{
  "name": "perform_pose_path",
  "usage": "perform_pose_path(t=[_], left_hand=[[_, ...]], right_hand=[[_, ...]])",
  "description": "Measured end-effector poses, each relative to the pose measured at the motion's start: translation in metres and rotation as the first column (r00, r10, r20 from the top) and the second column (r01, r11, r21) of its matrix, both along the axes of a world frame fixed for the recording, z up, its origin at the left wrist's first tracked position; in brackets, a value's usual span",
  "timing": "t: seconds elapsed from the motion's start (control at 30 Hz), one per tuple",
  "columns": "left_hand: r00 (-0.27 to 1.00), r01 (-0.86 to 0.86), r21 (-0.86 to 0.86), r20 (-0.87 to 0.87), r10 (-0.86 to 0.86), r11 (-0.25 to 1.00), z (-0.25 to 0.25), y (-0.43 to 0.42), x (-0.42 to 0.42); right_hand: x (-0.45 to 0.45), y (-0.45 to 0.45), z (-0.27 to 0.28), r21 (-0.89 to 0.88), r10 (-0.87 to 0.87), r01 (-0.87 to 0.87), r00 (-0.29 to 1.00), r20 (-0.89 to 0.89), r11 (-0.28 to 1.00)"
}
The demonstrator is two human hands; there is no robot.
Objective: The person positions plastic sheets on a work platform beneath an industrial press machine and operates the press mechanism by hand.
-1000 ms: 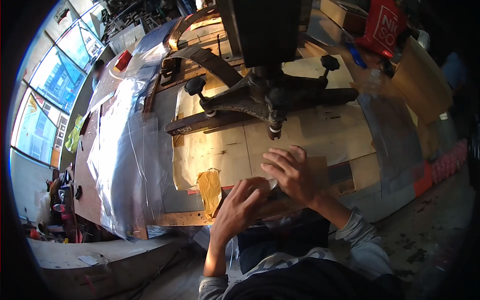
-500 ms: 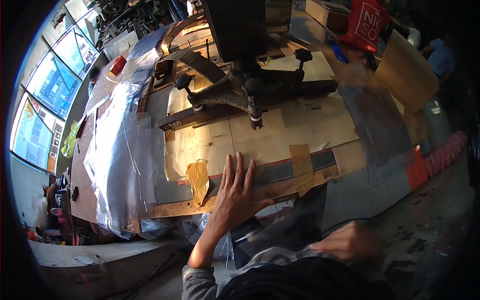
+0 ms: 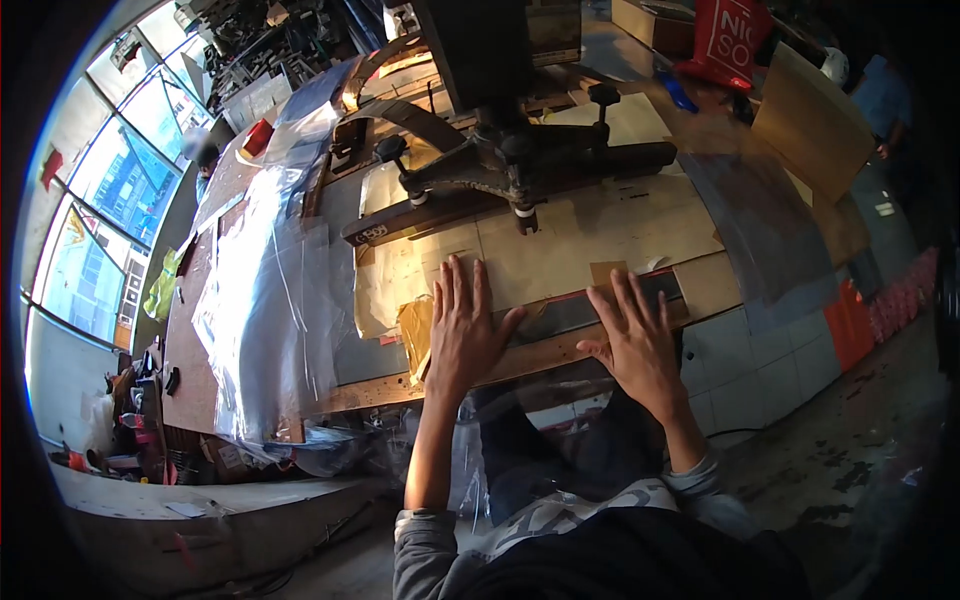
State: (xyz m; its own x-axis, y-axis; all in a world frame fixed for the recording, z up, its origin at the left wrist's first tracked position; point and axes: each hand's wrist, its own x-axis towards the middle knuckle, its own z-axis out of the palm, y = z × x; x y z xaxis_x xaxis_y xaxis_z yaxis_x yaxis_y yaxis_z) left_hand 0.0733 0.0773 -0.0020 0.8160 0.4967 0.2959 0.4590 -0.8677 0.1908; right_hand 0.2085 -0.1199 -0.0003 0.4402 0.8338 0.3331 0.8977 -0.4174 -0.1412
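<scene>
Spreading hands (image 3: 465,345) (image 3: 641,355) over tape (image 3: 415,325), red bag (image 3: 720,62) beyond

Glossy clear plastic sheeting (image 3: 262,300) gleams beside a matt, papery cream sheet (image 3: 590,235). A yellow-brown strip (image 3: 413,330) appears crinkled, a branched black bracket (image 3: 455,178) metallic.

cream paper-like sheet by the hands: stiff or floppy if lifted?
The cream, flat, paper-like sheet is probably floppy, given its crinkled left edge. It may resist lifting at front left, where a tan strip of wrinkled tape overlaps it.
</scene>
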Motion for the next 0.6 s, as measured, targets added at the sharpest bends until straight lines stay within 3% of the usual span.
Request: perform_pose_path(t=[0.17,0.27,0.4,0.6], left_hand=[[0.987,0.066,-0.166,-0.133,-0.089,0.984,0.021,-0.05,-0.031],[0.993,0.004,-0.007,-0.121,-0.005,1.0,0.006,-0.072,-0.027],[0.999,0.032,-0.02,0.007,-0.032,0.999,-0.009,-0.063,-0.017],[1.0,-0.012,0.016,0.025,0.011,1.0,-0.013,-0.041,-0.008]], right_hand=[[0.002,-0.002,-0.005,-0.073,-0.074,0.075,0.997,0.023,0.994],[0.005,0.0,-0.01,-0.058,-0.076,0.078,0.996,0.039,0.995],[0.015,0.004,-0.009,-0.054,-0.078,0.077,0.997,-0.024,0.996],[0.028,0.027,-0.017,0.037,-0.035,0.035,0.999,0.004,0.999]])
